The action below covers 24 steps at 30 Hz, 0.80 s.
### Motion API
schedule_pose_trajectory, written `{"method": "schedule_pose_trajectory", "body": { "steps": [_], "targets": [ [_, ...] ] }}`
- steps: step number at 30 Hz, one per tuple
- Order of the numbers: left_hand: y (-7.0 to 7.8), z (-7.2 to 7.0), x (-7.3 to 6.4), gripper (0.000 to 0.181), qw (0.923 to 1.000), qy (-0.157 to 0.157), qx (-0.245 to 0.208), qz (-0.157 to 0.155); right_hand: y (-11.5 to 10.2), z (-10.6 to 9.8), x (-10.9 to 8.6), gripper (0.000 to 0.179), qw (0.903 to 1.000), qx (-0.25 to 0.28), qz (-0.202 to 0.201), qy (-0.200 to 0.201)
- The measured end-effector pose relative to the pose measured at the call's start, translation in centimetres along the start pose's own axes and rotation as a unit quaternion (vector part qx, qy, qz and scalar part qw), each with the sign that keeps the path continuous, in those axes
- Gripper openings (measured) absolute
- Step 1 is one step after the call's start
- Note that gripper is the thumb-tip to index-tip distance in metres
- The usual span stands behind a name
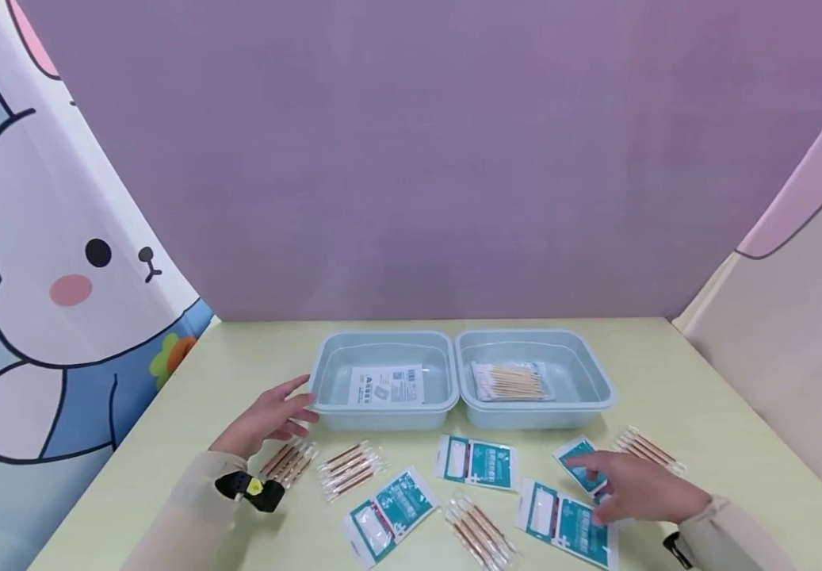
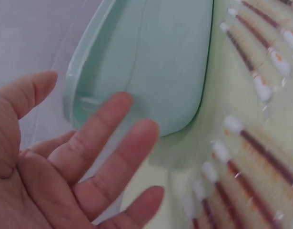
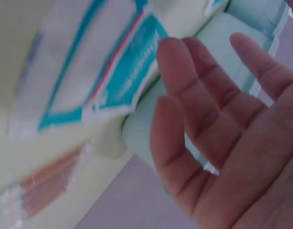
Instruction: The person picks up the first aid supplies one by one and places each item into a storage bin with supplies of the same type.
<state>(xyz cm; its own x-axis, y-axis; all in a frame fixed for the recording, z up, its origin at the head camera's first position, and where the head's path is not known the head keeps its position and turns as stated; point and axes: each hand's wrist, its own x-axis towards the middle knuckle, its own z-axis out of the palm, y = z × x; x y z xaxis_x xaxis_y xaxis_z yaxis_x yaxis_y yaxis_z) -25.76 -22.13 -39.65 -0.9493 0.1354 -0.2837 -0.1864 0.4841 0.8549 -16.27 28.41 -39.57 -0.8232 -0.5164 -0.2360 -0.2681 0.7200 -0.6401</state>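
1. The rabbit curtain (image 1: 82, 238) hung beyond the left edge of the surface (image 1: 254, 349).
2. The left hand (image 1: 275, 416) was held over the surface toward its left edge, its fingers spread wide and gripping nothing. Its fingertips were right by the left tray's outer wall; whether they touched it, I could not tell.
3. The first swab pack (image 1: 289, 461) lay just in front of that hand, nearest the left edge. The second swab pack (image 1: 350, 469) lay beside it, tilted the same way.
4. The left tray (image 1: 375, 420) stood toward the back edge and held a printed card (image 1: 386, 385).
5. The first packet (image 1: 391, 515), teal and white, lay slanted toward the front edge.
6. The second packet (image 1: 477, 461) lay just in front of the trays, nearly parallel to the back edge.
7. The third swab pack (image 1: 480, 533) lay toward the front edge, between the first and third packets.
8. The right tray (image 1: 535, 416) stood close beside the left one and held a bag of wooden swabs (image 1: 512, 382).
9. The third packet (image 1: 567, 525) lay toward the front edge, partly under the right thumb.
10. The fourth packet (image 1: 575, 452) lay toward the right edge, partly hidden by the right hand.
11. The right hand (image 1: 639, 485) hung above these two packets, fingers apart and slightly bent, with hold of nothing.
12. The fourth swab pack (image 1: 649, 450) lay beyond that hand, nearest the right edge.
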Motion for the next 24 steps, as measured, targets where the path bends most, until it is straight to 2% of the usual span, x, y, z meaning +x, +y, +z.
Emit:
{"method": "schedule_pose_trajectory", "body": {
  "steps": [3, 6, 8, 12, 17, 24],
  "targets": [
    [0.0, 0.2, -0.2, 0.061, 0.9997, 0.008, -0.024, 0.005, -0.7, 1.1, 0.3, 0.068, 0.9980, -0.029, 0.053, 0.017],
    [-0.2, 0.3, -0.4, 0.059, 0.9989, 0.008, -0.046, 0.005, -1.3, 2.2, 0.8, 0.067, 0.9919, -0.074, 0.101, 0.023],
    [-0.2, 0.4, -0.5, 0.057, 0.9983, 0.004, -0.058, 0.008, -1.7, 2.9, 1.2, 0.066, 0.9861, -0.111, 0.121, 0.027],
    [0.1, 0.3, -0.4, 0.056, 0.9974, 0.003, -0.072, 0.010, -2.2, 3.8, 1.6, 0.065, 0.9764, -0.174, 0.121, 0.044],
    [0.7, 0.7, -0.2, 0.057, 0.9973, 0.011, -0.073, -0.001, -2.5, 4.6, 1.6, 0.062, 0.9764, -0.166, 0.131, 0.046],
    [0.6, 0.9, 0.0, 0.060, 0.9971, 0.022, -0.071, -0.013, -2.5, 4.8, 1.8, 0.063, 0.9764, -0.153, 0.144, 0.051]
  ]
}}
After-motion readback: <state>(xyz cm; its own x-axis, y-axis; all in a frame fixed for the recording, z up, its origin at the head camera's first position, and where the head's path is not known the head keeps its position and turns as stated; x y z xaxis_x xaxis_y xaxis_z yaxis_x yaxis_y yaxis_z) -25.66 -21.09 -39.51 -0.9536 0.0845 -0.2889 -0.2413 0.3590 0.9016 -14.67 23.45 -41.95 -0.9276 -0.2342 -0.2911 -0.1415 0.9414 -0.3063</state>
